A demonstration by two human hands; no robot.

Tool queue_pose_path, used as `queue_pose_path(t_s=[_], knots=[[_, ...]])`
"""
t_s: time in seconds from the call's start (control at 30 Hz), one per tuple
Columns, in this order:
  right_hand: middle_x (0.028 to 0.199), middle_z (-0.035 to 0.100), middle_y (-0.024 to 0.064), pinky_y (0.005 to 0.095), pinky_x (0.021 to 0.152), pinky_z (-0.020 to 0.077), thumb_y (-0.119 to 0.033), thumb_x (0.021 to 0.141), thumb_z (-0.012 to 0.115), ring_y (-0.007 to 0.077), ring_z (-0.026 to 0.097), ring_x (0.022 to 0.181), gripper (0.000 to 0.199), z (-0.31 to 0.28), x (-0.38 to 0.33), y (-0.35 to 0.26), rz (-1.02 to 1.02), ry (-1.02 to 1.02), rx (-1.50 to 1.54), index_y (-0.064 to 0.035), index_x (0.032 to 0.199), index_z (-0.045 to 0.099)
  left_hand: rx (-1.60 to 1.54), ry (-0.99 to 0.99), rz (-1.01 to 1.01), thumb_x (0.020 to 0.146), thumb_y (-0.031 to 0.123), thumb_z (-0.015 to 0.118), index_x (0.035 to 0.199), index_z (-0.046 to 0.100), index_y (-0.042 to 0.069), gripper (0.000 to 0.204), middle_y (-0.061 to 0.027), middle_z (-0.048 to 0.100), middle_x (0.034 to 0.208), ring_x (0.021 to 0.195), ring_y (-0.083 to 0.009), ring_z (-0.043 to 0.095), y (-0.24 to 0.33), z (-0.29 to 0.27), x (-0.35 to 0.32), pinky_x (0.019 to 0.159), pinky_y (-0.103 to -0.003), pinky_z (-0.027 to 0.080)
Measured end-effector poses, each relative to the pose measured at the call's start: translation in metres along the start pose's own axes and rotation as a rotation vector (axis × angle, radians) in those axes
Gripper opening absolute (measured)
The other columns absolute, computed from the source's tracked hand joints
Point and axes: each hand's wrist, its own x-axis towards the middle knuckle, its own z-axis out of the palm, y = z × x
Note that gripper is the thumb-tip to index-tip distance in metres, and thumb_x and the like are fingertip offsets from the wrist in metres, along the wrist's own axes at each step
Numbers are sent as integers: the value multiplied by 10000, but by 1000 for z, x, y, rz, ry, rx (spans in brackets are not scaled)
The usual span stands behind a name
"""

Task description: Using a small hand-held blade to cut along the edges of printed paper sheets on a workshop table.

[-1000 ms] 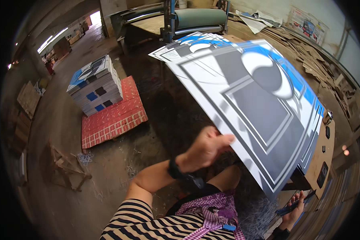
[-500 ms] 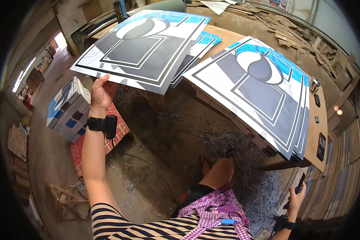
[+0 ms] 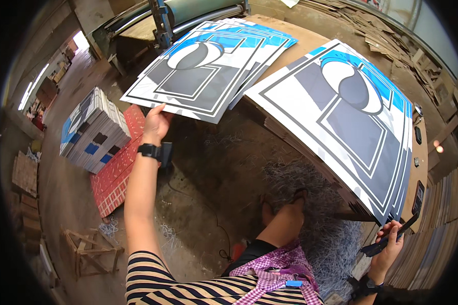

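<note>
At the left stack, a printed board [image 3: 188, 76] in grey, white and blue lies over similar boards. My left hand [image 3: 158, 123] grips its near edge, thumb on top and fingers underneath. My right hand [image 3: 390, 246] is closed round a slim black tool [image 3: 409, 222], perhaps a cutter; its exact kind is unclear. That hand is at the near right corner of a second stack, whose top printed board [image 3: 336, 117] carries the same design. A dark strip [image 3: 374, 249] shows beside the fingers, and I cannot tell whether it belongs to the tool.
The wooden table [image 3: 285, 53] bears both stacks. A roller machine [image 3: 203, 11] stands behind it. On the left, a bundle of boards [image 3: 99, 134] sits on a red patterned panel [image 3: 118, 175]. Paper shavings [image 3: 331, 259] cover the floor; a wooden frame [image 3: 91, 252] stands lower left.
The left board has come down from a raised tilt onto its stack, my left hand still on its edge. My right hand has risen with the black tool to the right stack's corner.
</note>
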Motion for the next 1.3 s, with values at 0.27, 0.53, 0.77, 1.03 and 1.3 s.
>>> queue_pose_path(t_s=[0.27, 0.53, 0.77, 1.03, 1.3], knots=[[790, 530, 34, 191, 502, 398, -234, 922, 553, 82, 510, 586, 254, 12, -16, -5, 1, -23, -113, -24, 1060, 523, 241, 463, 86, 818, 36, 546, 1023, 540, -66, 229, -124, 587, 1033, 931, -238, 576, -54, 46, 67, 868, -332, 438], [734, 536, 61, 235, 538, 451, -102, 884, 565, 113, 532, 599, 256, 35, -20, -15, 126, -50, -86, -30, 1112, 475, 665, 503, 452, 772, 95, 663, 1380, 87, -106, 861, -266, 217, 1410, 1293, -287, 295, -63, 65, 59, 1066, -386, 257], [777, 595, 86, 241, 556, 468, -163, 880, 597, 127, 588, 624, 291, 28, -13, -16, 213, -172, 13, -31, 1110, 479, 1575, -613, 1010, 950, 406, 369, 1358, 385, 46, 544, -118, 290, 1464, 1385, -293, 170, -39, 241, -73, 1106, -469, 72], [841, 594, 95, 229, 575, 461, -240, 905, 571, 123, 592, 662, 388, 16, -5, -20, 238, -359, 81, 10, 1183, 467, 1882, -873, 573, 893, 457, 449, 1375, 332, 13, 666, -182, 266, 1456, 1365, -335, 207, -74, 278, -81, 1106, -470, 123], [711, 610, 55, 220, 510, 452, -270, 850, 656, 102, 572, 567, 260, -5, 15, -23, 192, -283, 25, -39, 918, 560, 1920, -797, 541, 878, 488, 431, 1382, 311, 2, 711, -193, 256, 1458, 1364, -337, 205, -86, 288, -128, 1105, -454, 151]])
